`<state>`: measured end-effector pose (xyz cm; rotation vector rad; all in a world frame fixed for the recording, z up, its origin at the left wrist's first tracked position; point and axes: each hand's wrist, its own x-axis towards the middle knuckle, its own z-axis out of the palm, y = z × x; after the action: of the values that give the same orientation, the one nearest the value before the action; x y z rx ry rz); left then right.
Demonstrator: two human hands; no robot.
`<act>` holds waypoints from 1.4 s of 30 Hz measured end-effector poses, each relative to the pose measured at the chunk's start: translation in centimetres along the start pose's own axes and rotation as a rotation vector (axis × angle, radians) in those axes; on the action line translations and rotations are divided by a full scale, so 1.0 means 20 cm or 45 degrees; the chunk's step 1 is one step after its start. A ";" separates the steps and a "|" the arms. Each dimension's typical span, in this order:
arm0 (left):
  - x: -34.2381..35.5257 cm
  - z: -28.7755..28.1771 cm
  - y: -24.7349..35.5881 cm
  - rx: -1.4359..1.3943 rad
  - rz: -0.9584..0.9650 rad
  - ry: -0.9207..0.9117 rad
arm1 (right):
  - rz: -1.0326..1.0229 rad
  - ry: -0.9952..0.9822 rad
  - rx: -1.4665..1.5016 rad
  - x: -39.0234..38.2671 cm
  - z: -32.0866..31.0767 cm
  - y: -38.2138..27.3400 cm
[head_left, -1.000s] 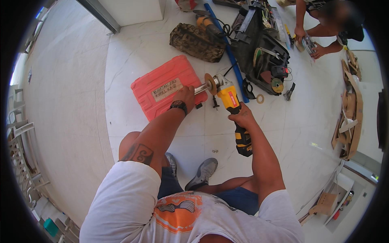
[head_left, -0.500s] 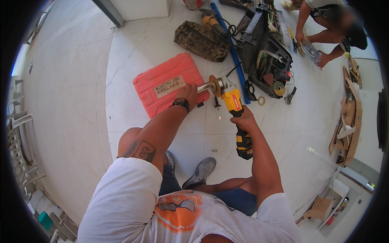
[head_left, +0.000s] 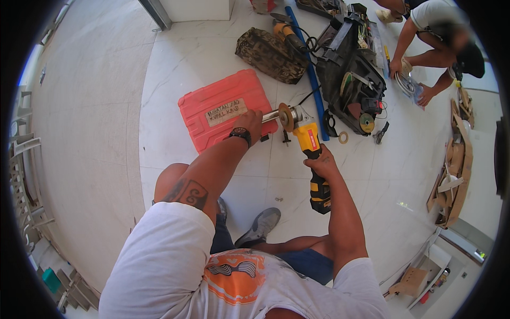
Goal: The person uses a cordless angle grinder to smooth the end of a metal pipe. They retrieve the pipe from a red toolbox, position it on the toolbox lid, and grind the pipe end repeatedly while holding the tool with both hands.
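My right hand (head_left: 324, 162) is wrapped round the black handle of a yellow and black cordless angle grinder (head_left: 306, 137), its battery end toward me. The grinder's brown disc (head_left: 286, 117) stands on edge against the end of a shiny metal tube (head_left: 271, 115). My left hand (head_left: 249, 125) is closed on that tube, over the near right part of a red plastic tool case (head_left: 220, 101) with a handwritten label. Whether the disc is turning, I cannot tell. The tube's other end is hidden under my left hand.
Beyond lie a camouflage bag (head_left: 271, 56), a corded grinder (head_left: 289, 36), a long blue pipe (head_left: 314, 87) and an open black toolbox (head_left: 353, 80). At the far right a co-worker (head_left: 441, 53) crouches, holding coiled cable (head_left: 406, 85). Cardboard (head_left: 451, 170) lies along the right wall.
Bright sparks below the disc no longer show. The view has shifted slightly; my hands keep the same hold, with the disc still at the tube.
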<state>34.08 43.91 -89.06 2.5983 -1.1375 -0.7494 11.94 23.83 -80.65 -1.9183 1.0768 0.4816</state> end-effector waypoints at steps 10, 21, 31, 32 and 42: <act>0.01 0.02 -0.01 -0.017 -0.002 0.004 | -0.090 0.027 -0.017 0.04 0.01 0.00; 0.01 0.01 -0.01 -0.012 -0.011 -0.002 | -0.044 0.039 0.000 0.02 0.00 -0.06; 0.02 0.03 -0.02 -0.004 0.008 0.004 | -0.045 0.006 -0.049 0.01 -0.01 -0.01; 0.02 0.03 -0.02 -0.009 0.011 0.014 | -0.045 0.010 -0.055 0.01 -0.01 -0.01; 0.02 0.04 -0.02 0.018 0.016 0.011 | -0.052 0.049 -0.008 0.02 -0.01 -0.04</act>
<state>34.14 43.87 -89.97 2.6013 -1.1595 -0.7294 12.87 23.63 -80.41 -1.9585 1.0599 0.4272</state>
